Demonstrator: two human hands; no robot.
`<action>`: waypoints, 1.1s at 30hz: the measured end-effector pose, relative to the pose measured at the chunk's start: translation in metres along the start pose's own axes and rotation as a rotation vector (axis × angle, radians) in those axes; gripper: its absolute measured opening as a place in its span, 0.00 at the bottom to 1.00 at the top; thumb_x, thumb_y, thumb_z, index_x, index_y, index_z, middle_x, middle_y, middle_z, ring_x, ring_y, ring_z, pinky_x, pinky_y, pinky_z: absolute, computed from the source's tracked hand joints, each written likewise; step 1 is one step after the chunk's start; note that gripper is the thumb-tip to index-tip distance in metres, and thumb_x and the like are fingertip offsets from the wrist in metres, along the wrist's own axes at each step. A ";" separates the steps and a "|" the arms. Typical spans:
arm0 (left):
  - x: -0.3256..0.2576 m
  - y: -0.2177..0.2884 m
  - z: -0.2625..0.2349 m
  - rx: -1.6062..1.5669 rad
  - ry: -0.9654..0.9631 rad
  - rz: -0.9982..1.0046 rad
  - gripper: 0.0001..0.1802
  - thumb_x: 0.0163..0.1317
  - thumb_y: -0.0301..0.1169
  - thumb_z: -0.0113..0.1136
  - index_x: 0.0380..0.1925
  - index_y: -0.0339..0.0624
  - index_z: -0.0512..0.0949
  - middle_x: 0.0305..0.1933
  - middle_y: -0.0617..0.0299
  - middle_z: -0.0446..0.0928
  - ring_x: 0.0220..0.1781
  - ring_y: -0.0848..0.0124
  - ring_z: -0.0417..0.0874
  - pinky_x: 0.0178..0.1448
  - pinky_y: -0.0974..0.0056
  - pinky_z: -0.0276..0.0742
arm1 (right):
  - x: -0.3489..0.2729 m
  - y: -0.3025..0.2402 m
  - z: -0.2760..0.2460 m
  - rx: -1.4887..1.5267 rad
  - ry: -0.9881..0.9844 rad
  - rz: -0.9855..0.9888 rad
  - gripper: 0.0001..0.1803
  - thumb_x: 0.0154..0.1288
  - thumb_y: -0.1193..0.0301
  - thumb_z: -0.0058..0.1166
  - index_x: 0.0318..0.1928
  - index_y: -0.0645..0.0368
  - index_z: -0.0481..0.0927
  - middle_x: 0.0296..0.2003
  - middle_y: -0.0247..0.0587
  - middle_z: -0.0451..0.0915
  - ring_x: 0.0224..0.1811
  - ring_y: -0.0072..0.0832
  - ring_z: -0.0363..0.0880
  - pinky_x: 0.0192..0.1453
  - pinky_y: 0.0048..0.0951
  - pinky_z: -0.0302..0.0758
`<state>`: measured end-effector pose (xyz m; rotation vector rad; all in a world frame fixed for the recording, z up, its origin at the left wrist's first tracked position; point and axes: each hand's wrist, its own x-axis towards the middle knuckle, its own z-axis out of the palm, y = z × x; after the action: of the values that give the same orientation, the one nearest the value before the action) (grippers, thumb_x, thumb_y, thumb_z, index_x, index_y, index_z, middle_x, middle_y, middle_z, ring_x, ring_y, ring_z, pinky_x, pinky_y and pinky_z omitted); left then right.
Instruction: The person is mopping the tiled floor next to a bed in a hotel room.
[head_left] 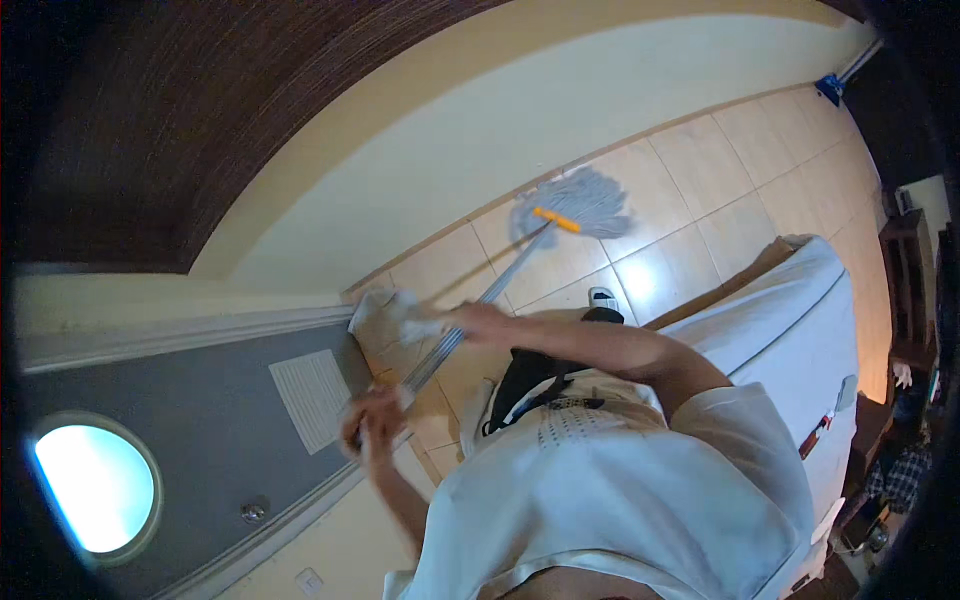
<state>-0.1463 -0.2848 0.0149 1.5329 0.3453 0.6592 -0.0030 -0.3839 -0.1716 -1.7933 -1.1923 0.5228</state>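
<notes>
A string mop with a grey metal handle (pixel 515 271) slants across the view. Its grey strands (pixel 597 200) lie spread on the tiles by the foot of the wall, joined to the handle by an orange clamp (pixel 557 219). My right hand (pixel 480 322) is wrapped round the middle of the handle. Around its upper end my left hand (pixel 374 420) is closed, a little blurred by motion. Just beyond my right hand appears a whitish, crumpled cloth-like thing (pixel 385 312); whether it touches the hand I cannot tell.
To the left stands a grey door (pixel 220 400) with a round window (pixel 98 488) and a white vent (pixel 308 400). A bed with a white cover (pixel 775 320) is close on my right. A blue-headed tool (pixel 829 89) leans in the far right corner. My shoe (pixel 602 298) is on the tiles.
</notes>
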 end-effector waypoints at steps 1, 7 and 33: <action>-0.001 0.015 -0.029 -0.027 -0.102 0.023 0.14 0.56 0.36 0.51 0.30 0.32 0.71 0.17 0.65 0.65 0.14 0.81 0.60 0.20 0.75 0.56 | 0.019 -0.018 0.025 -0.045 -0.090 0.012 0.12 0.43 0.71 0.51 0.33 0.50 0.70 0.26 0.41 0.73 0.32 0.41 0.72 0.32 0.39 0.67; -0.013 0.046 -0.097 0.219 -0.197 0.272 0.12 0.56 0.33 0.48 0.33 0.33 0.71 0.11 0.66 0.63 0.09 0.82 0.56 0.26 0.69 0.60 | 0.084 -0.052 0.129 0.122 -0.123 -0.196 0.07 0.44 0.70 0.51 0.28 0.52 0.70 0.26 0.42 0.73 0.32 0.40 0.72 0.31 0.39 0.66; 0.008 -0.034 0.003 0.176 -0.387 0.046 0.15 0.54 0.37 0.49 0.24 0.34 0.75 0.21 0.59 0.73 0.20 0.72 0.70 0.30 0.67 0.68 | -0.040 0.061 -0.016 -0.316 -0.020 0.246 0.09 0.40 0.67 0.52 0.25 0.55 0.73 0.25 0.45 0.72 0.35 0.42 0.70 0.33 0.41 0.70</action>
<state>-0.1322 -0.2793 -0.0171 1.7996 0.0751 0.3609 0.0220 -0.4346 -0.2201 -2.2281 -1.1208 0.5136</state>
